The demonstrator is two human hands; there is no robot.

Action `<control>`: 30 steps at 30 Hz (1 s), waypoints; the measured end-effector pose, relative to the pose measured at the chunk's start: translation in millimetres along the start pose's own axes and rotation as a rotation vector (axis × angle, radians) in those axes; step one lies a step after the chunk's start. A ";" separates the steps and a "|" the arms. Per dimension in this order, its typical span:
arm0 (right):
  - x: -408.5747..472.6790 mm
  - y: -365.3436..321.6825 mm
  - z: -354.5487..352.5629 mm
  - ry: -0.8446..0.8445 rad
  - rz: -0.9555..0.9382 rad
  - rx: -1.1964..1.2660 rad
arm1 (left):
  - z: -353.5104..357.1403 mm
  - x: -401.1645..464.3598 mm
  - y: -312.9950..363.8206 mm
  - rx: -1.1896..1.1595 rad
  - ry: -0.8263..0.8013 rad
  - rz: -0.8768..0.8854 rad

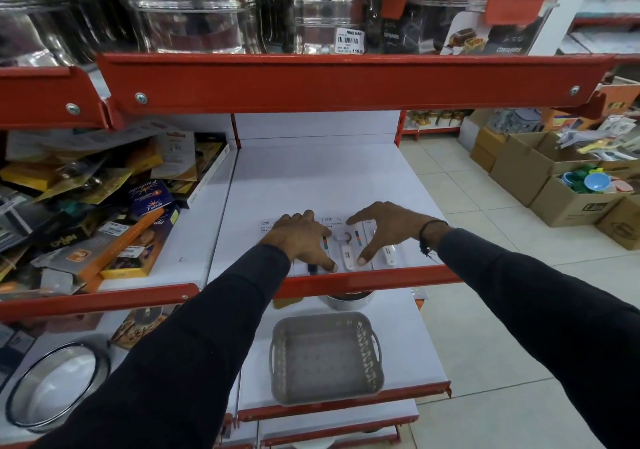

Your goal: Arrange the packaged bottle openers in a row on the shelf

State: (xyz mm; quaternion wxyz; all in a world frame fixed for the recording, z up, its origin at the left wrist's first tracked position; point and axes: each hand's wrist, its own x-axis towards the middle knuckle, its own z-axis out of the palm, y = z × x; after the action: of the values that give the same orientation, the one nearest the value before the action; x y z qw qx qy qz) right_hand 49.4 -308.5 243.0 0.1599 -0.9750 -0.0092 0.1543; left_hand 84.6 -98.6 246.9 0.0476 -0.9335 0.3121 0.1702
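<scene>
Several packaged bottle openers lie side by side near the front edge of the white shelf (311,178). The middle package (346,249) shows a white-handled opener on a white card. My left hand (304,241) lies flat over the left packages, its thumb tip touching a dark-handled opener (312,268). My right hand (384,232) hovers spread over the right side, thumb tip on the card next to the middle opener, forefinger pointing left at the card tops. Another white-handled opener (389,256) shows right of that thumb. Neither hand grips anything.
A red shelf lip (346,280) runs in front of the packages. An empty grey plastic basket (325,358) sits on the shelf below. Jumbled boxed goods (104,206) fill the left bay. Steel containers stand above. Cardboard boxes (561,185) sit on the floor at right.
</scene>
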 end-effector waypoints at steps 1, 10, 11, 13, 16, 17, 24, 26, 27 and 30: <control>-4.0 7.0 -5.3 0.009 0.013 -0.018 | -0.9 0.9 0.7 0.002 -0.002 0.001; -23.5 43.9 -7.3 -0.043 0.056 -0.057 | -9.7 1.4 8.0 0.014 -0.021 0.001; -23.4 42.0 -6.4 -0.041 0.042 -0.050 | -10.2 0.3 8.6 0.011 -0.020 -0.004; -21.3 38.6 -5.8 -0.035 0.028 -0.058 | -9.7 -1.9 8.9 0.004 -0.012 -0.003; -18.2 34.4 -8.6 -0.046 0.030 -0.096 | -7.2 -4.0 8.3 -0.040 -0.002 -0.001; -17.8 33.4 -9.3 -0.049 0.030 -0.106 | -6.7 -3.8 7.7 -0.051 0.003 0.000; -17.6 31.2 -7.9 -0.038 0.044 -0.086 | -4.1 -1.3 5.7 -0.023 0.017 0.026; -20.4 28.4 -7.8 -0.038 0.054 -0.077 | -3.2 -1.1 4.8 0.031 0.025 0.029; -23.5 24.5 -8.7 -0.033 0.060 -0.086 | -2.4 -2.4 4.7 0.052 0.019 0.027; -30.7 16.5 -12.1 0.008 0.060 -0.055 | 1.3 -7.1 2.0 0.057 0.030 0.012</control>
State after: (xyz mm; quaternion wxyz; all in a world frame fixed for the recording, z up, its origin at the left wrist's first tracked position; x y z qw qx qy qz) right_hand 23.3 -329.9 257.8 0.1285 -0.9794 0.0163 0.1550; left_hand 77.7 -95.9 248.2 0.0686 -0.9323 0.3231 0.1473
